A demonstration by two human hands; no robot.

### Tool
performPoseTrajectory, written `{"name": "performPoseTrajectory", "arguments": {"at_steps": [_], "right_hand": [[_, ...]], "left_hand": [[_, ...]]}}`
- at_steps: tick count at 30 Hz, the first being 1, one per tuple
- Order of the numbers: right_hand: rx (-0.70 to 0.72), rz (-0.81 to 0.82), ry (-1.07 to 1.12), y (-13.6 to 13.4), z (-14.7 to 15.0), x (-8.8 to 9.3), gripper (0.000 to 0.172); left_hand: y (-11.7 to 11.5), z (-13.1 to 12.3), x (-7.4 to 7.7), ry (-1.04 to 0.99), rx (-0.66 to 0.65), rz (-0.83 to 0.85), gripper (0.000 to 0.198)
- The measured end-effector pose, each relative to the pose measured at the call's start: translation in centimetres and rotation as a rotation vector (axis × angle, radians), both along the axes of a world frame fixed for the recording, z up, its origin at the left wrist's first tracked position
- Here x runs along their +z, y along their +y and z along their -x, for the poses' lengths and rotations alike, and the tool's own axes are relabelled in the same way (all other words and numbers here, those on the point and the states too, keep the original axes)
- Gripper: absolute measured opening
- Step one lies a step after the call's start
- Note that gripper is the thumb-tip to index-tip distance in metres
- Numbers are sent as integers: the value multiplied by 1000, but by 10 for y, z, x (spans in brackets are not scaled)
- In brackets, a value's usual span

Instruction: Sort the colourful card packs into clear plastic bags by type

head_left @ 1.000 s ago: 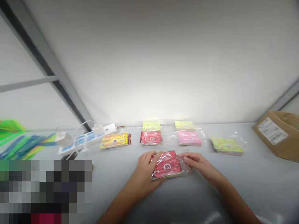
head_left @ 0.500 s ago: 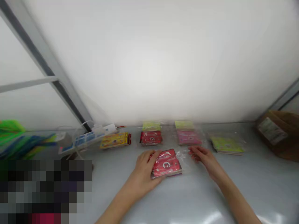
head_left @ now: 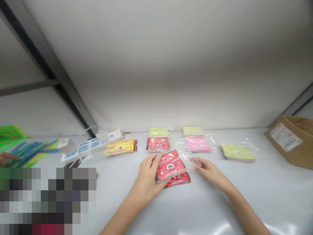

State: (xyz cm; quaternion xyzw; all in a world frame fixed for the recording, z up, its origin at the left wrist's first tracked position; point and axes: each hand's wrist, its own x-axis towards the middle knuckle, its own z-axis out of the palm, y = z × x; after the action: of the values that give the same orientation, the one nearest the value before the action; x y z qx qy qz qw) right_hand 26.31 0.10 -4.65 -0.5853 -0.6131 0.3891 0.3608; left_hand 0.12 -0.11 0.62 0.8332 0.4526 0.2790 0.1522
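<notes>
My left hand (head_left: 146, 178) is closed around the left side of a stack of red printed packets (head_left: 170, 166) in a clear plastic bag. The bagged stack is tilted and raised slightly off another red packet (head_left: 182, 179), which lies on the table partly covered by it. To the right, my right hand (head_left: 207, 169) pinches the loose clear end of the plastic bag (head_left: 188, 161) between thumb and fingers. Those fingertips are slightly blurred.
Behind my hands lie yellow packets (head_left: 119, 147), bagged red packets (head_left: 158, 144), bagged pink packets (head_left: 198, 144) and bagged green packets (head_left: 238, 152). A power strip (head_left: 85, 148) with cables is at left, near another person's hand (head_left: 7, 158). A brown package (head_left: 286, 140) sits at right.
The bagged red stack has lifted and tilted away from me, exposing another red packet beneath it. My right hand has shifted slightly left. Another person's hand now shows at far left.
</notes>
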Motion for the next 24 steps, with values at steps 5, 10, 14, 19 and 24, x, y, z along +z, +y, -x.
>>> {"name": "performPoseTrajectory", "arguments": {"at_steps": [5, 10, 14, 19, 24], "right_hand": [[134, -83, -149, -6, 9, 3, 40], [179, -142, -196, -7, 12, 5, 19], [162, -162, -223, -8, 14, 7, 22], [166, -174, -315, -11, 20, 8, 50], [195, -158, -352, -10, 20, 7, 53]], "left_hand": [[0, 0, -1, 3, -14, 17, 70], [-1, -3, -2, 14, -46, 44, 71], [0, -2, -3, 17, -37, 54, 71], [2, -1, -4, 6, -46, 48, 69], [3, -1, -5, 14, -27, 47, 69]]}}
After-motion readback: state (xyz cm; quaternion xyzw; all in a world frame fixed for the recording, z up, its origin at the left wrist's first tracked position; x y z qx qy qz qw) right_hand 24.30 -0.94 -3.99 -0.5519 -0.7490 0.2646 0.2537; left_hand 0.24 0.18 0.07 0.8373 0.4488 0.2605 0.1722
